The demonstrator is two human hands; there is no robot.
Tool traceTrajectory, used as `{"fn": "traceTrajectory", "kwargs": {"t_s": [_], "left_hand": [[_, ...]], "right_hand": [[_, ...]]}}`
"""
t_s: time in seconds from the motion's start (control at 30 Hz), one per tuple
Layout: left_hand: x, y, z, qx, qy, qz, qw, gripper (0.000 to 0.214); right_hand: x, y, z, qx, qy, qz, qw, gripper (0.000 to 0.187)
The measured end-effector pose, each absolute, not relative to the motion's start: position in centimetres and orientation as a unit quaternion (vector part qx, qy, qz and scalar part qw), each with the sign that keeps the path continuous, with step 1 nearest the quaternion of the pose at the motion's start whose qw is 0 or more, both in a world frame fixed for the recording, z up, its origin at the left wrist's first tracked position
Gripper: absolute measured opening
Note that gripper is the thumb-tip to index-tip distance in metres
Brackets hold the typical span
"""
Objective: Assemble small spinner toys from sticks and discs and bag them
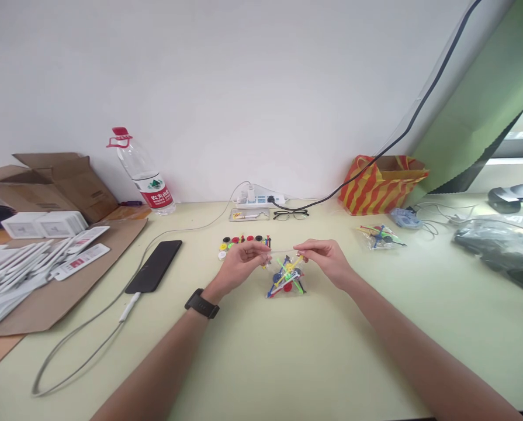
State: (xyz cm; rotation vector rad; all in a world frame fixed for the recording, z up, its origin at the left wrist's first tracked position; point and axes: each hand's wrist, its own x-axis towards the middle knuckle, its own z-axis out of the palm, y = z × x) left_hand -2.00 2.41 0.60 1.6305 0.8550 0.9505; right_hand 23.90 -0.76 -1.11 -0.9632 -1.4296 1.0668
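Between my hands is a clear plastic bag (286, 279) with small coloured plastic pieces in it: blue, yellow, green, red and white sticks and discs. My left hand (242, 263), with a black watch on its wrist, pinches the bag's upper left corner. Opposite it, my right hand (325, 260) pinches the upper right corner, so the top edge is stretched between them. Just behind my left hand, several round coloured discs (223, 247) and short sticks lie on the table. Whether the bag's top is sealed cannot be made out.
A phone (155, 266) with a charging cable lies left, near cardboard and white tags (81, 261). A water bottle (149, 181), power strip (259, 200) and glasses (291, 214) stand or lie along the wall. Another filled bag (379, 236) and a striped bag (381, 186) are at right.
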Motion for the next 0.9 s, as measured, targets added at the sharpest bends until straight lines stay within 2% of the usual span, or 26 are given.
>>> {"fn": "traceTrajectory", "kwargs": {"t_s": [0.27,0.47,0.6,0.73,0.9], "left_hand": [[-1.9,2.5,0.1,0.653,0.353,0.442,0.504,0.012],[-2.0,2.3,-0.1,0.647,0.360,0.424,0.521,0.020],[-1.9,2.7,-0.5,0.695,0.354,0.419,0.464,0.027],[-2.0,3.1,-1.0,0.757,0.353,0.400,0.377,0.023],[-2.1,3.2,-1.3,0.755,0.362,0.393,0.380,0.024]], "right_hand": [[23.9,-0.8,-1.1,-0.394,-0.618,0.436,0.522,0.017],[23.8,-1.0,-0.9,-0.396,-0.628,0.433,0.511,0.021],[23.5,-0.8,-1.1,-0.434,-0.645,0.397,0.488,0.033],[23.3,-0.8,-1.1,-0.457,-0.679,0.346,0.458,0.023],[23.2,-0.8,-1.2,-0.459,-0.679,0.345,0.458,0.022]]}}
